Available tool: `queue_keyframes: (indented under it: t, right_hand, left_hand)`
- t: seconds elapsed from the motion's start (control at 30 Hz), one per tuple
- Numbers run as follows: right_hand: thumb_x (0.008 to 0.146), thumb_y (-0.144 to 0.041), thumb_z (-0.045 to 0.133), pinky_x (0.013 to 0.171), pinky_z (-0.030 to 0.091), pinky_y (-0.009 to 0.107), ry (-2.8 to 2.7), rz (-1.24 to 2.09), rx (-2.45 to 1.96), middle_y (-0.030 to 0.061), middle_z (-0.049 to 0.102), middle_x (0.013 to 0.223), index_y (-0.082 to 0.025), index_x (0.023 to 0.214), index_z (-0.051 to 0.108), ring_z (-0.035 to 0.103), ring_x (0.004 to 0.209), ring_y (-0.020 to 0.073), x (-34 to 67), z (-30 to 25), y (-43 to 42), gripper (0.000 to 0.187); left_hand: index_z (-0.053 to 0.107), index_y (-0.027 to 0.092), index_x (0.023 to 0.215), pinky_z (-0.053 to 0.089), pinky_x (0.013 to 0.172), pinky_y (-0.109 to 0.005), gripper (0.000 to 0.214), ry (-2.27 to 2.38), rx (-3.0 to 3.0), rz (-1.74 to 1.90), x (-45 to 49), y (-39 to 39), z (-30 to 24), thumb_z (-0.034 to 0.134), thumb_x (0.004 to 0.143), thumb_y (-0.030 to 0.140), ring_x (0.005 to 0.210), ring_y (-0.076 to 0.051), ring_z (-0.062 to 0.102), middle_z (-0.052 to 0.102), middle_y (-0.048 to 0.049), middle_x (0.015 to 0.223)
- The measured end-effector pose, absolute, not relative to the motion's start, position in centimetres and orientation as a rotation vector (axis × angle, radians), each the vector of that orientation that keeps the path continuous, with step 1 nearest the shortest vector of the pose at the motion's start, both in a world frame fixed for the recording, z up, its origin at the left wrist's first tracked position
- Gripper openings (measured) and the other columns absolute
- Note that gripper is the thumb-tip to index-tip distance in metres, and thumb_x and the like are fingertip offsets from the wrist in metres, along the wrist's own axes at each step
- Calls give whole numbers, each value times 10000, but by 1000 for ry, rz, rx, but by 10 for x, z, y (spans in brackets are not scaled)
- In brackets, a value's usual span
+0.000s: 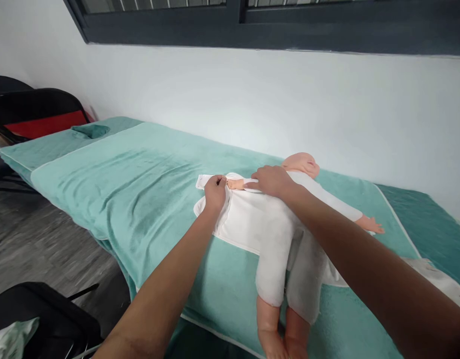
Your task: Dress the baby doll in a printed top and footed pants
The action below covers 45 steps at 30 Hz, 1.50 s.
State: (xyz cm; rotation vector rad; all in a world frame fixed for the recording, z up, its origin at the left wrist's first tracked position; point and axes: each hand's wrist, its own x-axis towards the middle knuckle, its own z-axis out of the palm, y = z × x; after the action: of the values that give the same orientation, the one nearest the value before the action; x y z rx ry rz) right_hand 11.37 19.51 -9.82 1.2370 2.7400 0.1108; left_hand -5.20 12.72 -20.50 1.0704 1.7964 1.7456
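Observation:
A baby doll (275, 234) in white clothing lies on its back on a teal cloth, its head (300, 163) toward the wall and its bare feet toward me. Beneath it a white garment (241, 219) is spread out, a sleeve (202, 181) reaching left. My left hand (215, 193) is closed in a pinch at the fingertips of the doll's hand (235, 184), over that sleeve; white cloth touches the fingers too. Around the doll's sleeved arm, near its shoulder, my right hand (272, 180) is closed. The doll's other arm (368, 223) stretches out to the right.
The teal cloth (114, 169) covers a long bed against the white wall. Black chairs (39, 109) stand at the far left, and a black seat (43, 319) with cloth on it is at lower left. More white fabric (435, 279) lies at right, partly behind my forearm.

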Motion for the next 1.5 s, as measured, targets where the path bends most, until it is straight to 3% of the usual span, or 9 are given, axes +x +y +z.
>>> queue_keyframes:
  t: [0.23, 0.43, 0.57, 0.63, 0.73, 0.97, 1.1, 1.27, 1.5]
  right_hand:
    - [966, -672, 405, 828, 465, 440, 2749, 136, 1208, 173, 732, 1117, -200, 1065, 734, 643, 1051, 351, 91, -108, 194, 584]
    - [967, -490, 507, 970, 466, 420, 3030, -301, 1403, 103, 672, 1313, -240, 1184, 682, 581, 1217, 309, 120, -98, 192, 375]
    - [969, -422, 449, 1005, 467, 407, 3233, -346, 2105, 137, 660, 1269, -222, 1143, 664, 596, 1160, 289, 189, -99, 169, 341]
    - [963, -379, 409, 975, 469, 405, 3042, -156, 2699, 151, 671, 1183, -199, 1121, 654, 608, 1100, 284, 224, -110, 155, 343]
    - [948, -455, 422, 891, 470, 419, 2608, -389, 2999, 140, 709, 1001, -188, 1070, 661, 634, 965, 299, 257, -133, 140, 379]
    - [963, -554, 389, 909, 459, 471, 2441, -602, 2866, 185, 743, 1083, -187, 1231, 650, 652, 1077, 371, 269, -145, 135, 524]
    - [927, -582, 495, 1020, 463, 483, 2420, -1066, 2910, 158, 726, 1221, -208, 1425, 553, 633, 1197, 346, 268, -147, 136, 626]
    - [882, -630, 582, 1119, 460, 386, 2421, -1805, 2779, 130, 592, 1463, -208, 1558, 407, 556, 1349, 289, 258, -154, 139, 815]
    - [837, -657, 659, 1216, 357, 443, 2564, -2278, 2357, 33, 389, 1634, -382, 1579, 313, 414, 1479, 255, 251, -163, 140, 864]
  left_hand:
    - [664, 223, 873, 464, 853, -338, 212, 1962, 1640, 1523, -35, 121, -200, 488, 969, 292, 923, -217, 623, 690, -55, 927]
    - [692, 196, 1034, 442, 983, -405, 266, 2204, 1478, 1551, -40, 123, -201, 458, 993, 317, 1121, -280, 587, 685, -118, 1118]
    - [699, 184, 1124, 398, 1042, -506, 315, 2409, 1422, 1316, -38, 125, -201, 516, 976, 394, 1235, -361, 529, 651, -159, 1239]
    - [700, 180, 1142, 393, 1047, -525, 353, 2463, 1426, 1223, -35, 126, -200, 506, 982, 428, 1246, -374, 523, 645, -168, 1249]
    - [687, 183, 1189, 400, 1053, -514, 389, 2548, 1409, 1145, -33, 127, -199, 481, 993, 448, 1256, -365, 519, 630, -163, 1274]
    - [680, 180, 1179, 461, 981, -448, 379, 2707, 1443, 970, -31, 119, -196, 464, 1008, 440, 1194, -335, 567, 641, -149, 1229]
    - [686, 193, 1135, 489, 862, -373, 348, 2633, 1640, 913, -28, 111, -191, 387, 1042, 345, 1094, -283, 627, 668, -122, 1175]
    - [684, 214, 1127, 493, 790, -337, 315, 2486, 1714, 965, -19, 111, -178, 402, 1036, 320, 1007, -242, 672, 684, -87, 1182]
    - [733, 205, 1083, 499, 907, -358, 279, 2265, 1635, 1214, -5, 130, -143, 479, 972, 229, 1080, -265, 673, 734, -95, 1189]
